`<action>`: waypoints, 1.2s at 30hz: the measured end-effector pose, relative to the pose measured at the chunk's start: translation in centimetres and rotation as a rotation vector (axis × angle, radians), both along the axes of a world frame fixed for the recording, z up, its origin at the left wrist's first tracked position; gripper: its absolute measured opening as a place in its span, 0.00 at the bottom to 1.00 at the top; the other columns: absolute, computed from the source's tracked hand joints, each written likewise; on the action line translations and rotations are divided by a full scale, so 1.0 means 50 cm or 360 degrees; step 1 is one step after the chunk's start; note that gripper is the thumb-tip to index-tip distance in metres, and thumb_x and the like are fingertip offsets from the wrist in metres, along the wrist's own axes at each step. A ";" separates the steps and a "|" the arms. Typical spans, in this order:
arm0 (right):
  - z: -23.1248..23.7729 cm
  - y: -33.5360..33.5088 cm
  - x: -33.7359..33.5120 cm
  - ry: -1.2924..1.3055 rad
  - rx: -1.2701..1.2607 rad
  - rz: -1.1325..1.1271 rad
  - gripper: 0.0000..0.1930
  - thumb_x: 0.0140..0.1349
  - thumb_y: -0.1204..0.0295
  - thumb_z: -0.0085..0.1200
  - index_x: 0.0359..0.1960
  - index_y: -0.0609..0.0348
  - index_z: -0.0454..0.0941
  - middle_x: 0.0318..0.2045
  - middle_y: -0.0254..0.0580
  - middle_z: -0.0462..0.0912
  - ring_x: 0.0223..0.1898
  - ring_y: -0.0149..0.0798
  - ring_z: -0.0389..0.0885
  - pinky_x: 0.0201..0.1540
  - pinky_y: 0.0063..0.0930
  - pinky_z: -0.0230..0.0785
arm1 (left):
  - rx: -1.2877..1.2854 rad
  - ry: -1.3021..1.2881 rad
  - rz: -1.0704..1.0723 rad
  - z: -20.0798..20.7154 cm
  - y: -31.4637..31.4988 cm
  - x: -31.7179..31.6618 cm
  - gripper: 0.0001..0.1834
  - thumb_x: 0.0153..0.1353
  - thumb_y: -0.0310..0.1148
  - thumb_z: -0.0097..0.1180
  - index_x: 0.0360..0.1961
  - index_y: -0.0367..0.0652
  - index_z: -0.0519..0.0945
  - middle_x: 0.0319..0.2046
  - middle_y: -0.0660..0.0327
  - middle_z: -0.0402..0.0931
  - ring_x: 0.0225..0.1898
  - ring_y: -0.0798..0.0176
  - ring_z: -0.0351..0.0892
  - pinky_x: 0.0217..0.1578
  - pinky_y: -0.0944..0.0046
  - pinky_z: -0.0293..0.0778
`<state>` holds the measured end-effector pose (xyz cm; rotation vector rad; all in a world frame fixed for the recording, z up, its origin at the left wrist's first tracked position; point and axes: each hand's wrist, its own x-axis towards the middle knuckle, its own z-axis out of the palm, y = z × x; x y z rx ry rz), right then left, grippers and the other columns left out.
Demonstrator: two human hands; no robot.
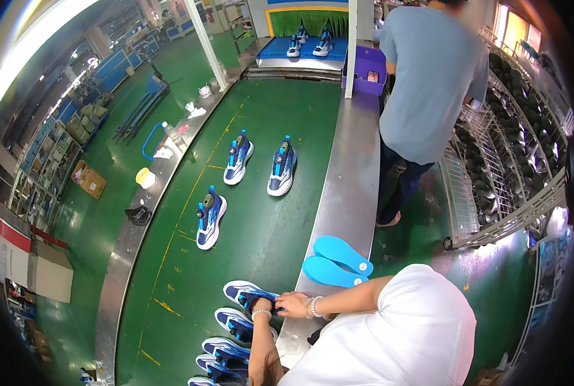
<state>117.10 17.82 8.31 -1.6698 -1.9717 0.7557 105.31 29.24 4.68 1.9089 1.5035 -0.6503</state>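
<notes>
A white and blue sneaker [238,291] lies at the belt's near right edge, its toe pointing left. My left hand [260,305] reaches into its opening; the fingers are hidden inside the shoe. At the heel end, my right hand [291,304] has its bent fingers closed on the collar. Next to my hands, several similar sneakers [230,317] are lined up toward the lower edge. Two bright blue insoles [337,262] rest on the metal ledge [348,174], just beyond my right forearm.
Three sneakers [282,166] stand farther up the green belt [235,215]. More sit by a green-curtained opening [312,24]. A purple bin [369,69] is on the right. Past the ledge, a person in a grey-blue shirt [428,83] stands beside wire racks [492,154] of dark pieces.
</notes>
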 end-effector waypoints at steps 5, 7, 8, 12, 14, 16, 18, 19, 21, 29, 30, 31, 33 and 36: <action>0.038 0.004 0.039 0.0122 -0.0252 0.0125 0.12 0.54 0.63 0.47 0.37 0.53 0.75 0.39 0.42 0.75 0.40 0.43 0.75 0.41 0.36 0.68 | 0.0170 -0.0364 -0.0383 0.014 -0.030 -0.019 0.15 0.50 0.36 0.47 0.31 0.35 0.79 0.35 0.44 0.75 0.39 0.46 0.75 0.41 0.55 0.69; 0.069 -0.006 0.060 0.0069 -0.0444 0.0174 0.12 0.52 0.64 0.47 0.36 0.52 0.75 0.33 0.44 0.77 0.35 0.46 0.76 0.38 0.38 0.68 | -0.0218 -0.0396 -0.0522 -0.015 -0.010 -0.037 0.14 0.48 0.34 0.48 0.32 0.36 0.79 0.36 0.46 0.76 0.41 0.48 0.75 0.43 0.58 0.68; 0.078 -0.013 0.071 0.0042 -0.0537 0.0194 0.12 0.52 0.64 0.47 0.36 0.51 0.75 0.29 0.45 0.78 0.33 0.47 0.77 0.36 0.39 0.69 | -0.0411 -0.0408 -0.0594 -0.020 0.001 -0.041 0.14 0.47 0.33 0.49 0.33 0.37 0.79 0.36 0.46 0.76 0.42 0.50 0.74 0.44 0.60 0.68; 0.039 -0.077 0.127 -0.0039 -0.0648 0.0468 0.13 0.51 0.67 0.45 0.38 0.53 0.75 0.25 0.47 0.78 0.29 0.49 0.76 0.34 0.37 0.68 | -0.0490 -0.0362 -0.0894 -0.073 0.047 -0.083 0.12 0.48 0.31 0.47 0.30 0.36 0.79 0.35 0.49 0.77 0.39 0.53 0.76 0.40 0.61 0.68; -0.004 -0.148 0.169 0.0220 -0.0722 0.0437 0.13 0.51 0.68 0.44 0.38 0.55 0.75 0.27 0.47 0.79 0.31 0.48 0.76 0.36 0.37 0.67 | -0.0585 -0.0357 -0.1046 -0.092 0.089 -0.051 0.12 0.48 0.31 0.48 0.29 0.36 0.79 0.34 0.49 0.77 0.37 0.53 0.76 0.39 0.61 0.69; -0.004 -0.186 0.182 0.0329 -0.0735 0.0512 0.13 0.51 0.68 0.44 0.37 0.56 0.76 0.30 0.47 0.79 0.33 0.47 0.76 0.38 0.37 0.67 | -0.0652 -0.0372 -0.1032 -0.088 0.071 -0.072 0.11 0.48 0.31 0.48 0.28 0.36 0.79 0.33 0.50 0.77 0.36 0.53 0.76 0.37 0.60 0.69; 0.036 -0.226 0.220 0.0350 -0.0706 0.0397 0.13 0.51 0.67 0.44 0.36 0.56 0.76 0.33 0.46 0.79 0.36 0.47 0.77 0.39 0.37 0.67 | -0.0274 -0.0036 -0.0828 0.066 0.017 0.019 0.13 0.50 0.33 0.47 0.32 0.37 0.79 0.37 0.50 0.76 0.39 0.52 0.75 0.40 0.60 0.69; 0.047 -0.233 0.225 0.0365 -0.0683 0.0340 0.14 0.53 0.65 0.43 0.36 0.57 0.76 0.31 0.46 0.80 0.34 0.48 0.77 0.39 0.38 0.66 | -0.0250 0.0113 -0.0872 0.036 0.026 0.000 0.15 0.51 0.34 0.46 0.36 0.37 0.78 0.41 0.50 0.75 0.44 0.51 0.73 0.46 0.58 0.67; 0.129 -0.240 0.251 -0.0243 -0.0725 0.0447 0.14 0.54 0.63 0.43 0.36 0.56 0.77 0.30 0.46 0.80 0.33 0.47 0.78 0.38 0.39 0.66 | -0.0132 0.0157 -0.0720 0.007 0.014 -0.075 0.16 0.50 0.32 0.45 0.38 0.37 0.78 0.43 0.49 0.74 0.46 0.50 0.72 0.47 0.59 0.67; 0.032 -0.332 0.277 -0.0323 -0.0239 0.0412 0.11 0.52 0.73 0.42 0.37 0.49 0.74 0.35 0.41 0.78 0.39 0.40 0.76 0.40 0.36 0.66 | 0.1177 -0.0871 0.0876 0.024 -0.082 -0.107 0.15 0.57 0.33 0.40 0.32 0.31 0.74 0.31 0.39 0.73 0.35 0.41 0.72 0.40 0.55 0.67; 0.044 -0.321 0.274 -0.0053 -0.0164 0.0517 0.11 0.51 0.74 0.42 0.36 0.49 0.74 0.36 0.40 0.78 0.40 0.39 0.76 0.40 0.35 0.66 | 0.0821 -0.1082 0.1234 0.006 -0.081 -0.166 0.16 0.60 0.37 0.41 0.37 0.32 0.71 0.39 0.48 0.74 0.41 0.49 0.72 0.45 0.57 0.66; 0.059 -0.324 0.284 0.0030 -0.0700 0.0509 0.10 0.51 0.73 0.42 0.35 0.51 0.74 0.34 0.40 0.78 0.38 0.41 0.76 0.42 0.33 0.65 | 0.0528 -0.1733 0.1891 -0.023 -0.062 -0.150 0.17 0.61 0.38 0.40 0.41 0.34 0.70 0.44 0.52 0.70 0.47 0.52 0.68 0.50 0.55 0.61; 0.052 -0.340 0.307 -0.0067 -0.0846 0.0551 0.11 0.53 0.68 0.42 0.34 0.53 0.76 0.33 0.43 0.78 0.38 0.43 0.76 0.43 0.37 0.64 | 0.0140 -0.2494 0.2502 -0.030 -0.062 -0.142 0.20 0.62 0.41 0.39 0.49 0.38 0.66 0.53 0.59 0.63 0.56 0.57 0.59 0.57 0.51 0.50; 0.057 -0.361 0.338 -0.0340 -0.0800 0.0521 0.14 0.55 0.62 0.40 0.30 0.54 0.78 0.31 0.45 0.79 0.34 0.45 0.77 0.44 0.43 0.62 | 0.0040 -0.2750 0.2627 -0.051 -0.074 -0.154 0.22 0.62 0.45 0.40 0.52 0.44 0.65 0.56 0.64 0.60 0.59 0.60 0.54 0.59 0.49 0.44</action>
